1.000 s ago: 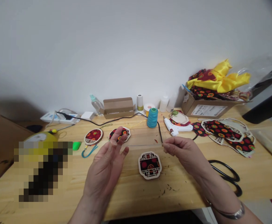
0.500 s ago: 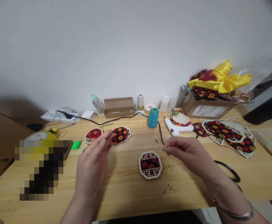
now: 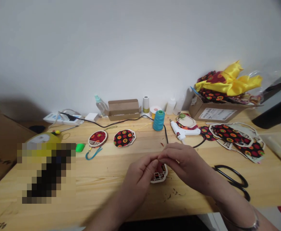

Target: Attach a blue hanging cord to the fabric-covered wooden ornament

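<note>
My left hand (image 3: 140,173) and my right hand (image 3: 185,162) meet fingertip to fingertip over the middle of the wooden table (image 3: 116,195). Both are closed in a pinch; whatever lies between the fingers is too small or hidden to name. Directly beneath them rests a small panel (image 3: 160,177) with a pale cut-out lattice frame and dark red patterned fabric, partly covered by my fingers. Beyond the hands stands a teal thread cone (image 3: 158,121). A white glue gun (image 3: 185,131) lies just past my right hand.
Black-handled scissors (image 3: 245,181) lie right of my right forearm. Fabric panels (image 3: 124,138) and a round piece with a teal cord (image 3: 97,138) lie at left. A cardboard box (image 3: 209,112) holding fabric stands back right. A black cable (image 3: 116,123) crosses the back.
My left hand has moved right and closed from an open pose. My right hand has shifted slightly left to meet it, and both now cover part of the lattice panel.
</note>
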The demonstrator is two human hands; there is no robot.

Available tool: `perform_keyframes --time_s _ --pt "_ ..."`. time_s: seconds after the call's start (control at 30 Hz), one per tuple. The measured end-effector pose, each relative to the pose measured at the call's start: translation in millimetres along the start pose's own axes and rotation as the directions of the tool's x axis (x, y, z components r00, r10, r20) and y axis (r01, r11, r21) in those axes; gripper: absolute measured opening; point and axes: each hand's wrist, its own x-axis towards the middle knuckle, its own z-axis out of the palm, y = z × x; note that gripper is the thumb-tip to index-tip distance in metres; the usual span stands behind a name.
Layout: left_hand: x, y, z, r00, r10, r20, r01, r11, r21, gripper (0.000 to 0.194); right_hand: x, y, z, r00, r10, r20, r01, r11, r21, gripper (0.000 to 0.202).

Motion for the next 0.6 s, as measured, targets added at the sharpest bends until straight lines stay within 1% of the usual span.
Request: perform_keyframes --time_s 0.13,0.23,0.43,0.6 --pt "1.5 -1.4 -1.8 0.989 -0.146 -0.01 0.145 0.987 -0.07 0.022 -0.6 3.0 3.9 0.999 -0.046 0.009 0.046 0.997 -0.057 0.019" --pt "2.5 -1.4 -2.0 0.976 -0.217 -0.022 0.214 0.973 -0.089 0.021 0.4 5.0 5.7 0.996 -0.092 0.002 0.091 0.993 -0.077 0.022" --pt "3.7 0.4 -1.2 0.964 -0.262 -0.053 0.254 0.959 -0.127 0.02 2.5 10.4 4.5 0.988 -0.145 -0.056 0.139 0.984 -0.11 0.021" --pt "3.9 2.3 -0.9 0.951 -0.304 -0.058 0.289 0.94 -0.184 0.017 2.2 16.1 3.9 0.989 -0.115 -0.091 0.104 0.987 -0.121 0.018"
